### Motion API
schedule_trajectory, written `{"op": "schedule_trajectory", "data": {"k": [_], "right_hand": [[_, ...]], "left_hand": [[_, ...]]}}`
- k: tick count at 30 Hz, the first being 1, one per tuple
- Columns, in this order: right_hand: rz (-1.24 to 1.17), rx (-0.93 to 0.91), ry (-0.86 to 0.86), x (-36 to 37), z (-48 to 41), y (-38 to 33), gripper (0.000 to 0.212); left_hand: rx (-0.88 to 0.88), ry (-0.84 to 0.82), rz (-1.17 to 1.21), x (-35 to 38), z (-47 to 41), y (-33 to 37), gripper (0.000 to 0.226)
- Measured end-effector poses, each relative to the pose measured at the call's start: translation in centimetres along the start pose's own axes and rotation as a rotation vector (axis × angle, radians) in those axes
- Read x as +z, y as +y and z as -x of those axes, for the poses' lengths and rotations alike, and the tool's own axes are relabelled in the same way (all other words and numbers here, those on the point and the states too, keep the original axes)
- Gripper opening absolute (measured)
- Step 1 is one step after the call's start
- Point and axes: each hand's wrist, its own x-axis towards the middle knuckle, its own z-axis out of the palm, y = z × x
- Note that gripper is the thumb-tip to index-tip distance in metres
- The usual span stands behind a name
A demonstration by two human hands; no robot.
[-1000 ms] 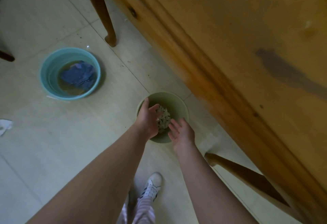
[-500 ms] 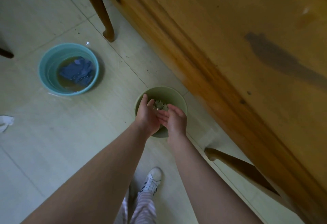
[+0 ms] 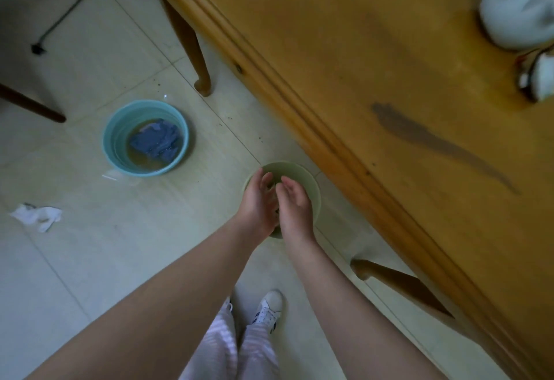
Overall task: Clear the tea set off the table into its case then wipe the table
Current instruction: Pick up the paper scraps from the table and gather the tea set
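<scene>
Over a green bin [image 3: 302, 174] on the floor, my left hand [image 3: 259, 202] and my right hand [image 3: 292, 204] are held close together, palms facing, fingers loosely straight. Neither hand holds anything that I can see. The bin's contents are hidden behind them. The wooden table [image 3: 389, 79] fills the right side and has a dark wet streak [image 3: 434, 139] on it. At its far right stand a white teapot [image 3: 515, 5] and part of a small white cup [image 3: 539, 79].
A blue basin [image 3: 120, 127] with murky water and a blue cloth [image 3: 157, 139] stands on the tiled floor to the left. A crumpled white tissue [image 3: 37, 216] lies further left. Table legs [image 3: 192, 47] and a black cable [image 3: 64, 14] are nearby.
My right hand has moved in against my left above the bin. The scraps seen between them earlier are no longer visible. The view has shifted, showing the teapot and cup.
</scene>
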Motion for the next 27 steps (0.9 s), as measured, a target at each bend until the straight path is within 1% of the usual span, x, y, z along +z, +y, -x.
{"op": "schedule_trajectory", "data": {"k": [2, 6, 9, 11, 14, 18, 20, 23, 27], "right_hand": [[0.001, -0.041, -0.008, 0.5, 1.8, -1.1, 0.024], [-0.006, -0.101, -0.066, 1.6, 6.3, -3.4, 0.03], [0.0, -0.175, -0.101, 2.4, 10.1, -5.9, 0.031], [-0.027, -0.198, -0.136, 2.8, 12.6, -8.0, 0.034], [-0.044, -0.256, -0.184, 2.9, 16.5, -12.3, 0.038], [-0.098, -0.364, -0.124, 2.7, 20.0, -18.5, 0.042], [-0.131, -0.399, -0.1, 2.5, 20.8, -21.2, 0.044], [-0.194, -0.414, -0.046, 1.5, 21.3, -24.1, 0.042], [-0.253, -0.407, 0.077, -1.7, 19.9, -25.9, 0.042]], "left_hand": [[0.036, -0.001, -0.018, 0.1, 2.4, 0.9, 0.043], [0.166, 0.11, -0.151, -0.1, 8.3, 2.8, 0.027], [0.283, 0.183, -0.177, -0.9, 12.7, 4.6, 0.036], [0.36, 0.199, -0.207, -1.1, 15.6, 6.0, 0.035], [0.506, 0.166, -0.276, -0.4, 20.6, 8.8, 0.029], [0.664, 0.101, -0.382, 1.7, 26.2, 12.1, 0.028], [0.73, 0.092, -0.411, 2.9, 27.9, 13.4, 0.024], [0.783, 0.069, -0.456, 5.3, 29.6, 15.0, 0.024], [0.836, 0.02, -0.581, 8.8, 29.7, 16.7, 0.024]]}}
